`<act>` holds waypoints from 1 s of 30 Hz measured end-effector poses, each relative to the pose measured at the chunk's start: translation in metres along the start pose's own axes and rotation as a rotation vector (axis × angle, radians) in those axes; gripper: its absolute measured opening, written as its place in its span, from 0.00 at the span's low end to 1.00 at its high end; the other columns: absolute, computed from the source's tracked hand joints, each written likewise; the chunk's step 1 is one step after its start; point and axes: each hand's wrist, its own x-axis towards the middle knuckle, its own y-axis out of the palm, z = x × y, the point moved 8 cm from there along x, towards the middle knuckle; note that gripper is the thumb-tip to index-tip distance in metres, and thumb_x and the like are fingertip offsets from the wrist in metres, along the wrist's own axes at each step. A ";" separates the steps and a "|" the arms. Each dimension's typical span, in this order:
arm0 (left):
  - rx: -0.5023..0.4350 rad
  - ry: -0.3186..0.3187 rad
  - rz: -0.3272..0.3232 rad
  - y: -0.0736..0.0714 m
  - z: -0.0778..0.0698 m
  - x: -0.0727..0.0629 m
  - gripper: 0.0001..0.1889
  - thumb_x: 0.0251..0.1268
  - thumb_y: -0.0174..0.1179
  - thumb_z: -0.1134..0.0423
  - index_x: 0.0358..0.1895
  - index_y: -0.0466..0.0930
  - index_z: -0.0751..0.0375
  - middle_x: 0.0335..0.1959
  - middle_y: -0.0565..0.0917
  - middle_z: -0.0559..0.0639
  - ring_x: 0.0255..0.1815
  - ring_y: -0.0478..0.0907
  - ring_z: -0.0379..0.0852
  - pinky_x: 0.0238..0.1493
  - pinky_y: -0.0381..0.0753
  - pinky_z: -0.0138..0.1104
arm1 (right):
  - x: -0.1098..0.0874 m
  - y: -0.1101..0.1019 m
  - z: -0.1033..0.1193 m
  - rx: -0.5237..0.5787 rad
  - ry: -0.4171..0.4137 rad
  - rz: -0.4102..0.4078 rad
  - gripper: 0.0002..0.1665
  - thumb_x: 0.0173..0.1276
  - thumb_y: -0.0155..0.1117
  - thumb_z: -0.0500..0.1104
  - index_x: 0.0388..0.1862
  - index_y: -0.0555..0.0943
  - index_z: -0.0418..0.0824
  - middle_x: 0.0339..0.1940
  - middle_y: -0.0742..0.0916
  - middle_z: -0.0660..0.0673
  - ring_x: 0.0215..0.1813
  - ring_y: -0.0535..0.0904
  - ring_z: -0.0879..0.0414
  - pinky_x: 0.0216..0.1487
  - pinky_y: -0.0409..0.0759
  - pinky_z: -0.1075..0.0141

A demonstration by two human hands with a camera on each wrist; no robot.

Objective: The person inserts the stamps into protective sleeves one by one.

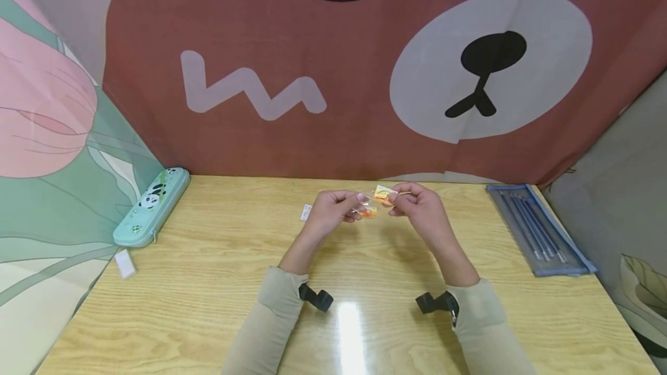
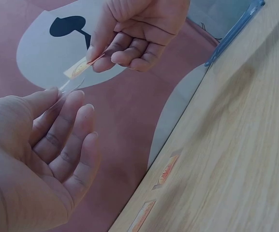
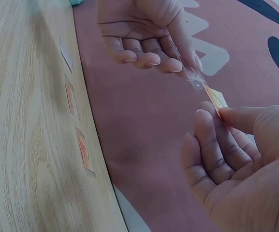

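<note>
My left hand point(image 1: 329, 213) pinches a small clear plastic sleeve point(image 3: 193, 79) between thumb and index finger, its other fingers loosely bent. Opposite it, my right hand point(image 1: 424, 213) pinches a small yellow-and-orange card point(image 1: 384, 194) by one end. The card's near tip meets the mouth of the sleeve in the right wrist view; whether any of it lies inside, I cannot tell. Both hands are raised above the table. Below them lie flat orange pieces point(image 3: 84, 151) with pale or clear borders, and a small white printed piece point(image 1: 305, 212) lies left of them.
A mint panda-print pencil case point(image 1: 151, 207) stands at the table's left edge, with a white block point(image 1: 125, 264) beside it. To the right lies a blue-edged mesh pouch point(image 1: 539, 230) holding several pencil-like sticks. A printed curtain point(image 1: 354, 132) hangs behind the wooden table point(image 1: 208, 305).
</note>
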 end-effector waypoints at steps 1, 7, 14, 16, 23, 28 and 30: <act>0.000 0.000 0.000 0.000 0.000 0.000 0.13 0.71 0.64 0.55 0.46 0.90 0.60 0.32 0.90 0.50 0.28 0.86 0.39 0.41 0.90 0.42 | 0.000 0.000 0.000 -0.003 -0.001 -0.002 0.15 0.74 0.64 0.41 0.51 0.80 0.31 0.30 0.91 0.54 0.30 0.85 0.63 0.44 0.89 0.67; 0.000 0.003 0.002 0.000 0.000 -0.001 0.13 0.73 0.63 0.56 0.47 0.89 0.62 0.31 0.90 0.48 0.27 0.85 0.38 0.37 0.89 0.36 | 0.000 -0.002 -0.001 -0.007 -0.007 -0.025 0.15 0.74 0.64 0.41 0.51 0.80 0.31 0.29 0.90 0.56 0.30 0.85 0.64 0.43 0.89 0.68; -0.004 0.006 0.003 0.001 -0.001 0.000 0.13 0.73 0.62 0.57 0.46 0.89 0.62 0.30 0.90 0.48 0.27 0.85 0.38 0.34 0.87 0.32 | 0.001 -0.003 -0.001 -0.038 0.002 -0.037 0.16 0.74 0.64 0.43 0.52 0.80 0.32 0.34 0.92 0.49 0.30 0.85 0.62 0.44 0.88 0.69; -0.001 0.003 0.002 0.001 -0.001 0.000 0.13 0.74 0.62 0.56 0.46 0.90 0.62 0.31 0.90 0.49 0.27 0.85 0.38 0.34 0.87 0.31 | 0.001 -0.004 -0.002 -0.043 0.004 -0.037 0.16 0.74 0.64 0.43 0.52 0.80 0.31 0.35 0.92 0.49 0.30 0.85 0.62 0.44 0.87 0.69; 0.006 0.000 -0.007 0.001 0.000 0.001 0.14 0.73 0.62 0.54 0.44 0.90 0.62 0.30 0.90 0.50 0.27 0.86 0.39 0.37 0.89 0.37 | 0.002 -0.003 -0.001 -0.021 -0.002 -0.031 0.18 0.74 0.65 0.42 0.53 0.79 0.28 0.33 0.92 0.50 0.30 0.85 0.63 0.43 0.88 0.69; 0.013 0.002 0.004 0.002 -0.001 0.001 0.14 0.74 0.61 0.55 0.45 0.90 0.62 0.30 0.90 0.49 0.27 0.86 0.39 0.40 0.90 0.41 | 0.001 -0.003 0.000 -0.007 -0.002 -0.041 0.18 0.74 0.65 0.42 0.53 0.79 0.29 0.32 0.92 0.50 0.29 0.85 0.63 0.42 0.88 0.69; 0.016 0.002 0.005 0.003 -0.001 0.000 0.14 0.74 0.61 0.55 0.45 0.90 0.62 0.30 0.90 0.49 0.27 0.86 0.38 0.39 0.90 0.40 | 0.001 -0.004 0.001 0.000 -0.005 -0.045 0.17 0.74 0.65 0.41 0.52 0.80 0.29 0.30 0.91 0.54 0.28 0.84 0.63 0.42 0.88 0.69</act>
